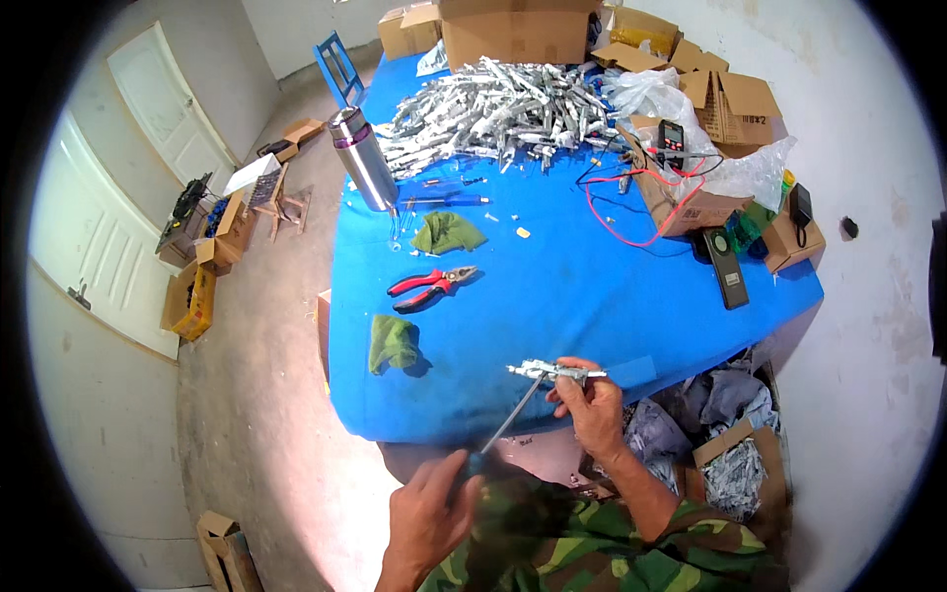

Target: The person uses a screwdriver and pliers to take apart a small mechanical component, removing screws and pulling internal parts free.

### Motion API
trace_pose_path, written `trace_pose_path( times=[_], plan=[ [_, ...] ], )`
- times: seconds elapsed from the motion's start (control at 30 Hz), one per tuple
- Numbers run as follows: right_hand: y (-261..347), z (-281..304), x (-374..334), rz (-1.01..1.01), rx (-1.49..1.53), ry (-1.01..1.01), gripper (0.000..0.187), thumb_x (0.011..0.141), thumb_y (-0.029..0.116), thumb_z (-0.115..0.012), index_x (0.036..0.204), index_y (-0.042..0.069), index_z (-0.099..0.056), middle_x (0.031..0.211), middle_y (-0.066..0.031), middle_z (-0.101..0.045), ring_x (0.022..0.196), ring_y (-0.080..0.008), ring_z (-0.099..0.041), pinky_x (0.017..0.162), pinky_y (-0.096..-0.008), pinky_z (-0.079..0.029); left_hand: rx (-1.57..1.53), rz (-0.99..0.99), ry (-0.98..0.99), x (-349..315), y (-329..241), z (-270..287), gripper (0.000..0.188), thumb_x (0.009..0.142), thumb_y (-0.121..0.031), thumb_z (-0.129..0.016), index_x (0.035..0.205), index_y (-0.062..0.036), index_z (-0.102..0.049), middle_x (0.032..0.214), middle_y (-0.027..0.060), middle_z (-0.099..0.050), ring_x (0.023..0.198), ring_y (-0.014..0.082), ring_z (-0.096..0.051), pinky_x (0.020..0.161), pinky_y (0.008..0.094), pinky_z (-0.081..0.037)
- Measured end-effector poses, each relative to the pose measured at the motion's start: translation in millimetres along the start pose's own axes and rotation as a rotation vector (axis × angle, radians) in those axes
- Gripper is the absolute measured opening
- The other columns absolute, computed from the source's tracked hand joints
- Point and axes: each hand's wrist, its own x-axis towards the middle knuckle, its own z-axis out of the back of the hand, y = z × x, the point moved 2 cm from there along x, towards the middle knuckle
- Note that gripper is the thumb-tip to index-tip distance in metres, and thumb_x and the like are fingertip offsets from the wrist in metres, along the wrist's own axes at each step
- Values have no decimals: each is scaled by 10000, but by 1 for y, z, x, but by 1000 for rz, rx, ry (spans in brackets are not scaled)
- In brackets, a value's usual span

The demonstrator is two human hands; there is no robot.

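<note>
left hand gripping screwdriver, right hand pinching silvery part, screwdriver tip at part, pliers on blue table

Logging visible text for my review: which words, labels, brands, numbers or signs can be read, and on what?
I don't copy out printed text; it stands here:
Open brown cardboard box at upper right: dark print, partly legible.
Brown cardboard box beside the black multimeter: print too small.
Slim silvery part in the right hand: none readable.
</note>
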Motion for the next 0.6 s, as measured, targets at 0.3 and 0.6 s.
trace_pose_path(
  times=[0.3,0.6],
  plan=[
    [8,8,70,109,-113,25,329,1057,198,-728,1312,-6,-691,999,-45,-741,855,-78,-696,657,-234,-553,-160,104,-35,36,15,-18,354,964,-205,-788,1226,30,-751,1037,182,-796,925,275,-772,762,344,-594],
    [14,25,155,-67,-2,106,437,1078,257,-679,1399,-35,-626,1091,-67,-723,903,-121,-721,633,-223,-550,-25,142,-195,77,62,-30,340,946,-160,-787,1227,24,-737,1059,181,-773,929,279,-750,820,381,-586]
  ],
)
